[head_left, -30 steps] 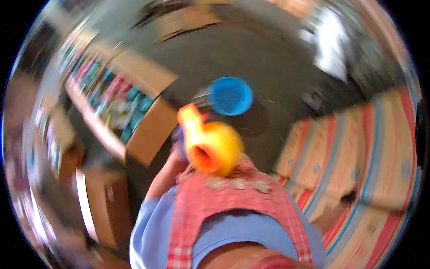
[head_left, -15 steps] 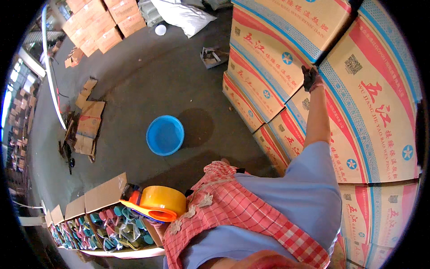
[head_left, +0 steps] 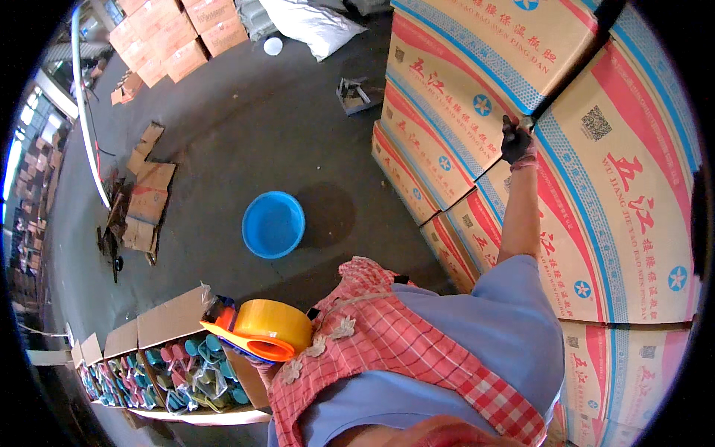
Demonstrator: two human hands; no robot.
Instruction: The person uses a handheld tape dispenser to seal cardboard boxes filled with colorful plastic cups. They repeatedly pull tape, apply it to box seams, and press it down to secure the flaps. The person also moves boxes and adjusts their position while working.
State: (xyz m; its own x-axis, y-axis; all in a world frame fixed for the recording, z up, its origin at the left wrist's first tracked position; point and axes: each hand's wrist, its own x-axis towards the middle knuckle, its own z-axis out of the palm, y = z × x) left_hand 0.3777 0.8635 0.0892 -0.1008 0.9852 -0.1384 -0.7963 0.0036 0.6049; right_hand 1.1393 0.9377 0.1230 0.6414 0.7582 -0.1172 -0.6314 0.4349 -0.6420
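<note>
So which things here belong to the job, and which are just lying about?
Likely the job's:
tape dispenser, held
striped cartons, with the right hand at their seam

Likely just lying about:
blue basin
flattened cardboard
white sack

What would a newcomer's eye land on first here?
Probably the stacked cartons with red and blue bands filling the right side, with the dark-gloved right hand at a seam between them. Next, the bright yellow-and-orange tape dispenser at lower left, just beside the red checked apron. Then the blue basin, standing out on the dark floor left of center.
</note>
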